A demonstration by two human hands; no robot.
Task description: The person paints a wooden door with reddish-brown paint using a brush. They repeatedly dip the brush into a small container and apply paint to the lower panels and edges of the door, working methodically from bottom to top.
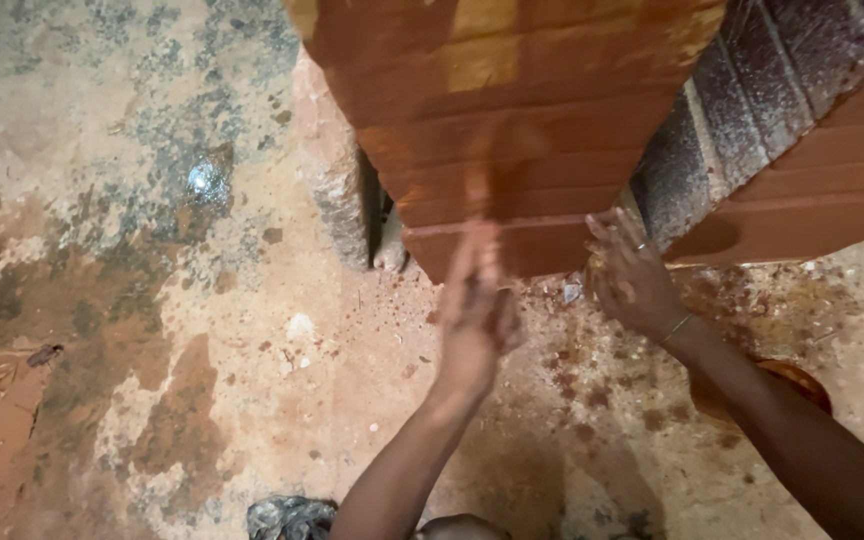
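Two bare hands are raised toward a stack of red-orange bricks [512, 130] that rises from the floor [202, 330] and fills the upper middle of the view. Left hand [474, 315] is blurred, turned edge-on, its fingers [479, 250] held straight and close together, their tips at the lower edge of the stack's bottom brick; whether they actually touch it I cannot tell. Right hand [632, 280] is just beside the same lower corner, palm facing the brick, fingers [607, 232] spread apart and holding nothing, with a ring on one finger and a thin bangle [677, 327] at the wrist. Neither hand grips anything. To the right of the stack, a second run of bricks [812, 190] leans away toward the corner, with darker, greyer bricks [752, 90] above it. Behind the stack on its left stands a rough grey-pink block [337, 170]. Concrete underfoot is stained with red dust and dark patches, and a small shiny wet spot [207, 180] shows at the upper left. A crumpled grey wrapper [287, 518] lies at the bottom edge.
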